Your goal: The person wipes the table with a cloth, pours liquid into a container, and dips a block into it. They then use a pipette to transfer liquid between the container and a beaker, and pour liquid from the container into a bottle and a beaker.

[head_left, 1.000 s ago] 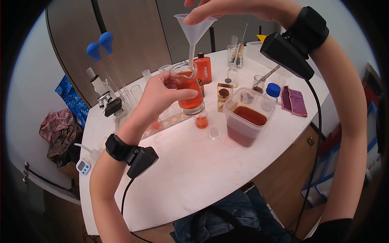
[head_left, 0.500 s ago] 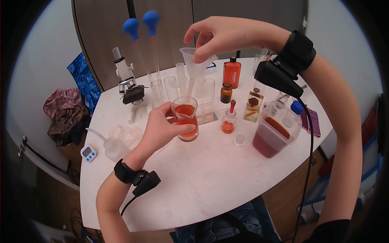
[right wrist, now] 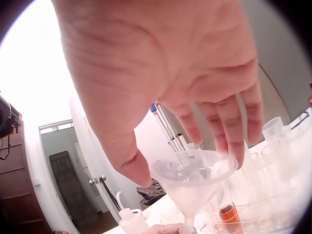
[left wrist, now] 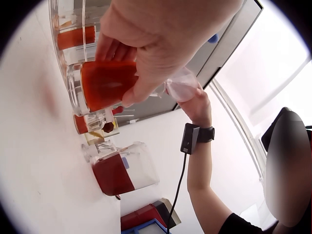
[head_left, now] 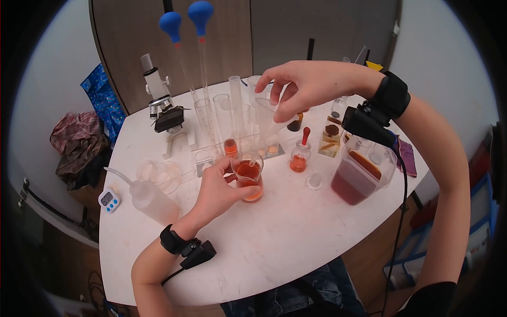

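Observation:
My left hand (head_left: 216,193) grips a glass beaker (head_left: 248,169) of orange-red liquid, thumb in front and fingers behind. The beaker stands upright, its base close over the tabletop in the left wrist view. Above it, my right hand (head_left: 317,87) holds a translucent plastic funnel (right wrist: 190,195) by its wide rim, thumb on one side and fingers on the other. The funnel's stem points down to the beaker's mouth. Just behind the beaker stands a tube of orange liquid (head_left: 231,148) in a clear rack (head_left: 273,152).
To the right are a red-topped small bottle (head_left: 298,161), a clear lid (head_left: 314,182) and a plastic tub of dark red liquid (head_left: 348,182). Left of my hand stand a wash bottle (head_left: 150,201), a timer (head_left: 109,199) and a microscope (head_left: 168,119). Tall cylinders (head_left: 222,116) rise behind.
The head view has shifted, bringing the microscope and cylinders further into view. Both hands have come down towards the table with the beaker and funnel, still held.

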A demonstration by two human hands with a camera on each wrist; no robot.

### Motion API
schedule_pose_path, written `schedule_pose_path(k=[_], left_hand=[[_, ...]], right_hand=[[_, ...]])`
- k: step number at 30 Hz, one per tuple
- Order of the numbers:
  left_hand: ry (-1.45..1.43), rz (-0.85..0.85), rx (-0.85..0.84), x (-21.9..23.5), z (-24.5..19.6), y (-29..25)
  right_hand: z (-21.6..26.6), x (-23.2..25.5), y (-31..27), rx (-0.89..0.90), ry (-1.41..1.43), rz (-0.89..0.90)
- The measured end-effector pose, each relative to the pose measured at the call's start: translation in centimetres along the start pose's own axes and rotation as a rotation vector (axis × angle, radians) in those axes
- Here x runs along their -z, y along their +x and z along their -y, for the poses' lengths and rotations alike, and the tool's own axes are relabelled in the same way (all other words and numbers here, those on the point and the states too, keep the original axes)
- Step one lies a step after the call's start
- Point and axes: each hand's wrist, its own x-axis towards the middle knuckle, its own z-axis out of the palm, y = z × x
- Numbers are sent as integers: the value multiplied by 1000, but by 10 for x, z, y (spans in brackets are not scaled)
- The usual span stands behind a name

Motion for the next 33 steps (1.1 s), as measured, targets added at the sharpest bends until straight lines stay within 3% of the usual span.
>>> schedule_pose_path(k=[3,7,11,14,18,21,29,33], left_hand=[[-28,16,-1,-5,3,-2],[-29,26,-24,-10,5,-7],[6,48,6,-12,4,-11],[18,68,9,-14,5,-11],[1,79,26,-15,11,-11],[-16,90,37,-13,17,-10],[-58,94,37,-11,19,-10],[-75,110,33,-10,17,-9]], right_hand=[[-7,1,-10,-84,16,13],[-25,19,-41,-19,103,-154],[-47,44,-91,-55,84,-205],[-64,49,-127,-138,65,-244],[-83,50,-155,-422,-47,-320],[-91,44,-160,-571,-180,-259],[-133,39,-152,-586,-134,-405],[-145,19,-137,-674,-185,-207]])
